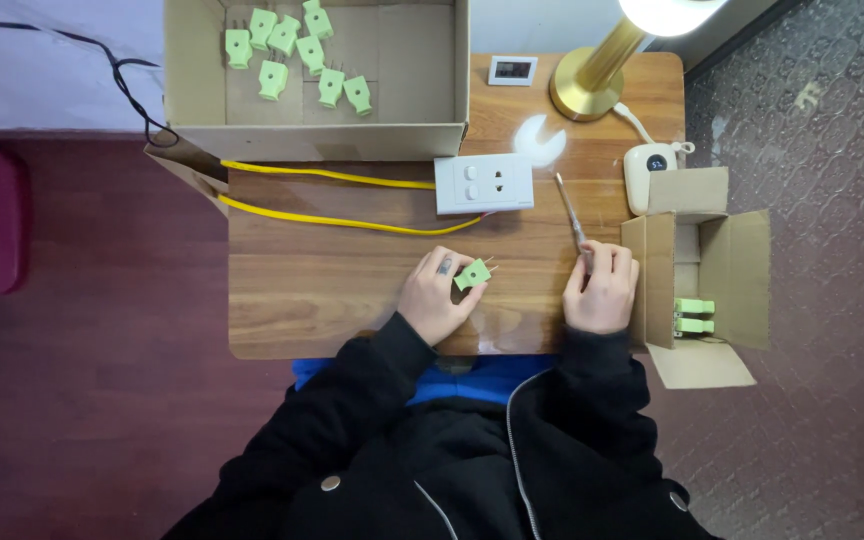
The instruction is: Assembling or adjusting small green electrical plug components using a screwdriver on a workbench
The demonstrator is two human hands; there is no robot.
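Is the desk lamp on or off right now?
On: the lamp shade glows bright white and throws a glare spot on the table beside its brass base.

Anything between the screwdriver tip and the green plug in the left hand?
Nothing visible. The green plug sits in the left hand; the right hand holds the screwdriver, whose tip points away toward the white socket. Only bare tabletop lies between the hands.

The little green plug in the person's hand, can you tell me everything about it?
The green plug is a small, light green block that looks like plastic, with thin metal prongs sticking out toward the upper right. It sits tilted just above the wooden table, pinched in the fingers of the left hand. It looks like the plugs in the two boxes. Finer details are too small to see.
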